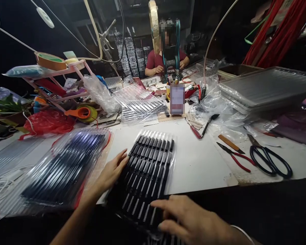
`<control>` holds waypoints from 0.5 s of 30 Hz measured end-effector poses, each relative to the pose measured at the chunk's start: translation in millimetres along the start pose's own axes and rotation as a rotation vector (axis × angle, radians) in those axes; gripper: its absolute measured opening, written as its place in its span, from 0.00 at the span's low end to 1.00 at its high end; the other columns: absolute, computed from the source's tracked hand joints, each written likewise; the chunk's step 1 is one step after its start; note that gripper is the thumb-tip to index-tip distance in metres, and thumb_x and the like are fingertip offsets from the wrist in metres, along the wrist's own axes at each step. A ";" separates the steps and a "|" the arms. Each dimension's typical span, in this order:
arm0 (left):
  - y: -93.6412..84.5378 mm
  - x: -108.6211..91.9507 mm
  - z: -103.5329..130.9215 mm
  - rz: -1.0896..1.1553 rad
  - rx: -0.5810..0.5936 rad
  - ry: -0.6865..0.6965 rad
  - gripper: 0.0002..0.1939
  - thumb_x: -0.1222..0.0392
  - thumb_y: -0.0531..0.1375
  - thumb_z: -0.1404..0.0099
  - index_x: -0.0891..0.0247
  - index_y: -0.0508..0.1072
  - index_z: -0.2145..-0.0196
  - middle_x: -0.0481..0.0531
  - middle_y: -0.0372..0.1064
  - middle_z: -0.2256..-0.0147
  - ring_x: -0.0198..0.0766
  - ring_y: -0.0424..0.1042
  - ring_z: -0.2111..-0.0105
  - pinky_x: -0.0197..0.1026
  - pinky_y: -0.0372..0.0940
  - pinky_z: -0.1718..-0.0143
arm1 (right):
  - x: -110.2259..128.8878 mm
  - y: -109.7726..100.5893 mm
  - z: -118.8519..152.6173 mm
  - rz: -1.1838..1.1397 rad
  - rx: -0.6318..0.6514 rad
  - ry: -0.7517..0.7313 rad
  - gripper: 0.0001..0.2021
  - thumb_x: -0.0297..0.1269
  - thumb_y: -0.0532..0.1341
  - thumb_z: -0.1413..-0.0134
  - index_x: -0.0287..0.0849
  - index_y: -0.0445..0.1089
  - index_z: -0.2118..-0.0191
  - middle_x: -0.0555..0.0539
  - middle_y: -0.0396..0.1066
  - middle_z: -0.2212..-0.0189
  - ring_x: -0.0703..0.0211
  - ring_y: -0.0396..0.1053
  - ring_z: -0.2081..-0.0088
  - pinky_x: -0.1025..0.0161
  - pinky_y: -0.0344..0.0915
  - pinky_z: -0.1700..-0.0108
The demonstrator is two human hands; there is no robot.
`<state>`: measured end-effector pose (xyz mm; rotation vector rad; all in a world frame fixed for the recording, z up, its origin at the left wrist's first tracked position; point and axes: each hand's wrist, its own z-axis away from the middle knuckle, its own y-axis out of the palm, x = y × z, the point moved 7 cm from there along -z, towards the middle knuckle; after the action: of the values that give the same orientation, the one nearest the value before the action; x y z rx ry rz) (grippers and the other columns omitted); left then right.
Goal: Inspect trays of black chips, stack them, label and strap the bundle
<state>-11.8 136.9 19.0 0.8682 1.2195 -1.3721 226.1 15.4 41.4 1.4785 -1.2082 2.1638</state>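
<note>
The left hand [114, 169] extends forward at the left edge of a clear tray [175, 139], fingers outstretched and close together, palm turned toward the tray; contact is likely, but a grip cannot be confirmed. The tray lies in front of the person at the near edge of the white surface [201, 163], bearing rows of black strips [142, 166]. The right hand [185, 214] reaches in from the lower right, index finger pointing left across the near portion of the strips, thumb set below it, remaining fingers bent. Whether it pinches a strip cannot be determined. The left thumb is hidden. The right hand covers the tray's near right portion; the near end runs into shadow. Both forearms are cut off by the frame; a bracelet [242, 230] is partly visible. The dark strips in clear plastic [66, 166] at left are blurred.
</note>
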 end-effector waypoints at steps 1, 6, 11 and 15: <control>12.2 -8.8 -15.1 -0.045 0.062 0.046 0.21 0.67 0.68 0.51 0.62 0.76 0.57 0.55 0.75 0.59 0.43 0.71 0.52 0.34 0.60 0.50 | 7.3 16.0 -5.8 -0.014 0.073 -0.021 0.25 0.47 0.58 0.44 0.51 0.62 0.42 0.44 0.72 0.58 0.53 0.69 0.57 0.61 0.65 0.53; 85.1 -41.3 -56.9 -0.239 0.316 0.218 0.24 0.64 0.69 0.55 0.61 0.76 0.57 0.56 0.76 0.63 0.50 0.73 0.57 0.45 0.59 0.49 | 33.3 66.3 -44.9 -0.103 0.123 -0.261 0.31 0.47 0.57 0.43 0.48 0.51 0.36 0.43 0.63 0.44 0.52 0.59 0.44 0.57 0.56 0.42; 78.6 -64.1 -35.0 -0.225 0.285 0.380 0.26 0.62 0.67 0.50 0.58 0.73 0.51 0.51 0.66 0.46 0.45 0.60 0.43 0.41 0.46 0.40 | 30.3 41.6 -26.1 -0.266 0.052 -0.282 0.24 0.40 0.57 0.41 0.45 0.60 0.40 0.43 0.62 0.43 0.55 0.61 0.43 0.60 0.57 0.42; -0.6 -42.5 -2.2 -0.141 0.047 0.405 0.23 0.56 0.61 0.40 0.60 0.69 0.47 0.52 0.66 0.46 0.41 0.60 0.43 0.38 0.49 0.42 | -36.5 -35.0 33.1 -0.432 -0.483 0.032 0.13 0.40 0.54 0.40 0.50 0.71 0.52 0.46 0.74 0.59 0.56 0.72 0.60 0.58 0.68 0.53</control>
<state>-5.1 149.0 59.2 1.1500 1.5854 -1.3807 285.5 21.0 31.7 1.3323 -1.1609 1.4817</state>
